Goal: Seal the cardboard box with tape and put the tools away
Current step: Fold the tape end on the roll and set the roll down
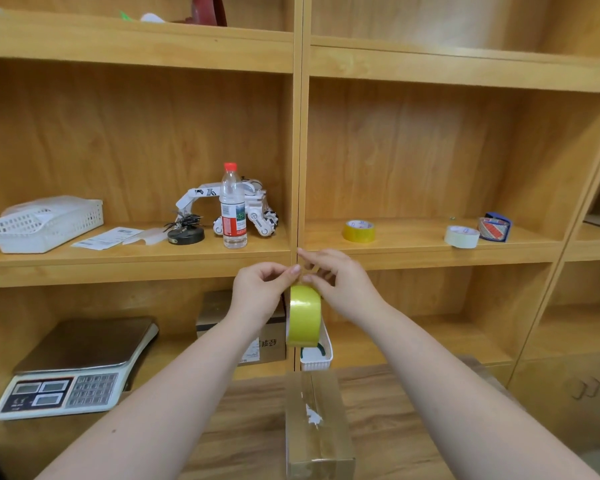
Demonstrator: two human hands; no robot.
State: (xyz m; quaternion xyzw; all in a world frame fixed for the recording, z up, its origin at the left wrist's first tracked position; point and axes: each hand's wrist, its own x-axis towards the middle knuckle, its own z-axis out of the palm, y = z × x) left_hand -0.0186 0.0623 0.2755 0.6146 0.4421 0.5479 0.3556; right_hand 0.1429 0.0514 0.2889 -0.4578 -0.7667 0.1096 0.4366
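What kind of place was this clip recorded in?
Probably a small packing or shipping room. A digital weighing scale sits on the low shelf, spare tape rolls lie on the wooden shelving, and both hands work a yellow tape roll above a taped cardboard box.

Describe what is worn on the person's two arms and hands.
Nothing is worn. The left hand and right hand are bare, with no gloves, rings, watch or bracelets visible. Both forearms are uncovered up to the picture's lower edge; no sleeves show. The fingernails look short and unpainted.
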